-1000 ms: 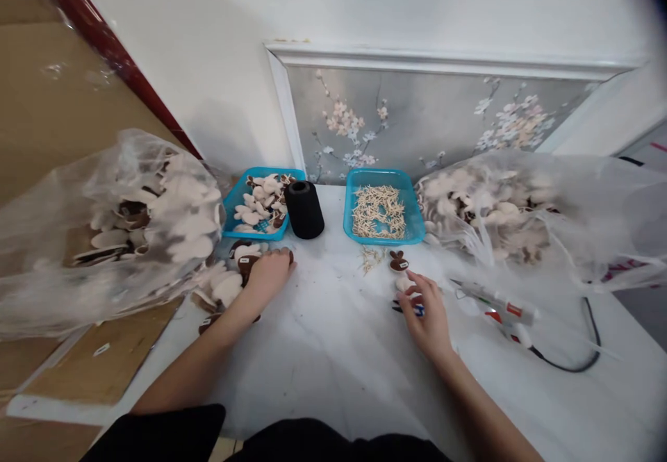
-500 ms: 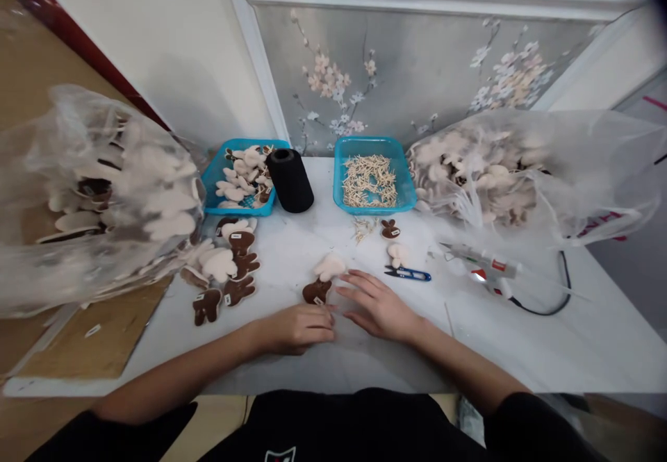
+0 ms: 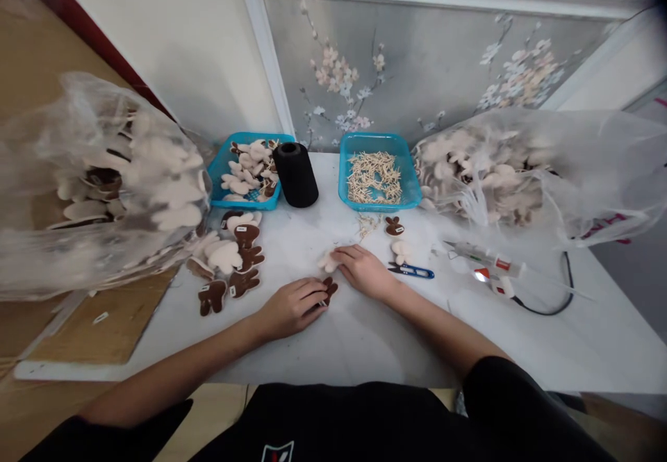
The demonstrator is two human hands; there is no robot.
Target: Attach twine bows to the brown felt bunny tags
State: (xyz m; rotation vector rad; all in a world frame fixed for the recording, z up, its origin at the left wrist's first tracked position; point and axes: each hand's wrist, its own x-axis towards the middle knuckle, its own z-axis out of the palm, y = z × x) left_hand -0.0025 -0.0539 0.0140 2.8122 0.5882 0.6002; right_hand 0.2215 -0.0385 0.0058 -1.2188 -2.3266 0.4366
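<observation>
My left hand (image 3: 290,307) has its fingers closed on a small brown felt rabbit cut-out (image 3: 328,290), which mostly sticks out past the fingertips. My right hand (image 3: 365,271) pinches a cream felt rabbit piece (image 3: 328,262) at its fingertips, and part of that piece is hidden. The two hands sit close together on the white marble-patterned table (image 3: 359,337). Just left of them lie several finished brown and cream felt rabbits (image 3: 244,257). A small brown rabbit (image 3: 394,226) and a cream piece (image 3: 401,251) rest beyond my right hand.
Blue trays hold felt pieces (image 3: 219,177) and wooden sticks (image 3: 411,184), with a black thread cone (image 3: 295,174) between them. Blue-handled thread snips (image 3: 411,271) and a corded hot glue gun (image 3: 487,262) lie right. Clear bags of felt pieces (image 3: 104,191) bulge at both sides.
Both hands have moved farther up the table and closer together. The brown and cream pieces that lay on the table are now in my fingers, and the view has shifted slightly.
</observation>
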